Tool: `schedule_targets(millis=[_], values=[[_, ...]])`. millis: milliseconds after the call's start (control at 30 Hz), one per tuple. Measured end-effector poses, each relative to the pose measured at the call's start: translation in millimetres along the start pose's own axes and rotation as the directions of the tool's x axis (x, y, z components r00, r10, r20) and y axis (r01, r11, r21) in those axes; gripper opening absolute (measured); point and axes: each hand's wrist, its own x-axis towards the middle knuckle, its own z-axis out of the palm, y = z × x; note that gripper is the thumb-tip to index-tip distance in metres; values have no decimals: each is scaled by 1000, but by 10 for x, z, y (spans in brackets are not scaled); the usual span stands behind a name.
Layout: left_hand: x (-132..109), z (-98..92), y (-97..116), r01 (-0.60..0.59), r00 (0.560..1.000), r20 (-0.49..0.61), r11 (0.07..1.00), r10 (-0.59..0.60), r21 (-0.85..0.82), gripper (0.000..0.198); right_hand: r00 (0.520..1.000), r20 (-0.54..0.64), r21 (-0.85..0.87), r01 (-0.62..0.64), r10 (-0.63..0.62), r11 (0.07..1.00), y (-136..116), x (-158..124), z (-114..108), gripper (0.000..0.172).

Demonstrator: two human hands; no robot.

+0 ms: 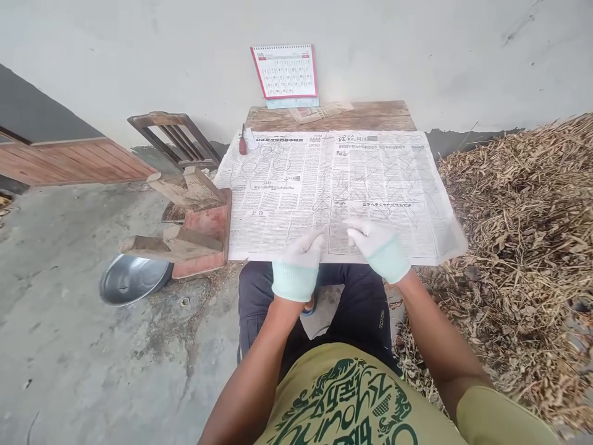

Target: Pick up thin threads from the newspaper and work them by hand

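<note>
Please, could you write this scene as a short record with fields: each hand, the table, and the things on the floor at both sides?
left hand: gloved, open, fingers on the newspaper near its front edge
right hand: gloved, open, on the newspaper too, apart from the left hand
table: wooden, mostly covered by the newspaper
far edge: red-handled tool at the left corner; calendar against the wall
floor, left: metal bowl; wooden pieces
floor, right: dry plant stalks

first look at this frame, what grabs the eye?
The big printed newspaper sheet spread over the small wooden table, dead centre, with the white-gloved left hand and right hand resting on its near edge. At right, a heap of dry brown straw; on the floor at left, a shiny metal basin.
</note>
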Motion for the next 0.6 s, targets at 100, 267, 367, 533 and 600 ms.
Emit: schedule_targets(millis=[100,267,367,533,600], values=[[5,-35,23,-1,1000,-15,1000,1,-3,30,999,26,18,33,-33,999,-1,-32,54,28],[3,-70,68,18,999,-47,1000,-19,-22,28,995,77,50,61,-65,997,-21,-82,172,30],[4,-52,58,20,997,-66,993,-28,-119,28,998,52,132,15,-22,991,-10,-99,258,25],[-60,21,-9,95,991,126,917,-49,-387,38,996,-33,329,-73,89,941,-12,-126,403,14],[-116,34,-1,98,986,160,908,-35,-406,43,994,-22,398,-90,107,913,-23,-121,420,14]])
